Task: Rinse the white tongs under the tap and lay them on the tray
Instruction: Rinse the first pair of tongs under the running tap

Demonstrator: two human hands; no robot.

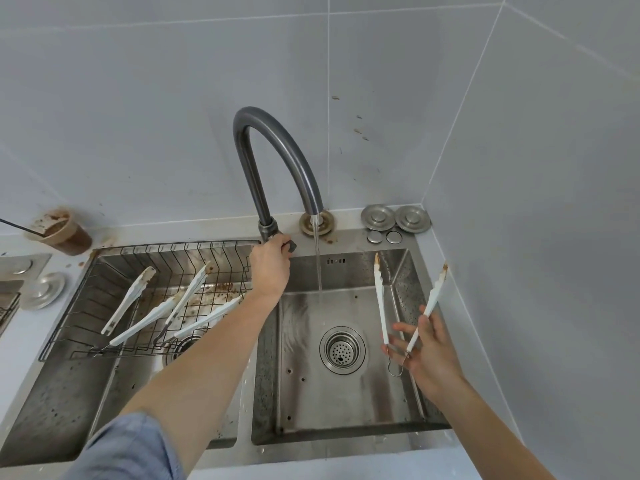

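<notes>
**Tongs held to the right of the running water**

Head view: The sink (263, 452) has two basins with a narrow divider between them. The right basin is bare steel around its drain (342, 348), with open room under the tap (277, 150). Its right rim runs close along the tiled side wall (536, 237). A wire tray (74, 306) fills the far part of the left basin and holds other white tongs (142, 322).

The water (317, 261) falls into the far part of the right basin. The white tongs (380, 299) are over the right side of that basin, to the right of the stream and apart from it. They are spread in a V with their brown-stained tips pointing far, and the right tip is near the side wall. The right hand (429, 351) holds them at their near end, with the thumb against the right arm and the fingers spread loosely.

The left hand (270, 268) is curled over the tap handle (291, 245) at the tap's base, well left of the tongs.

The left hand's fingers are hidden behind its back. A stained cup (64, 233) stands far left, and the things beyond it are cut off at the edge.
</notes>
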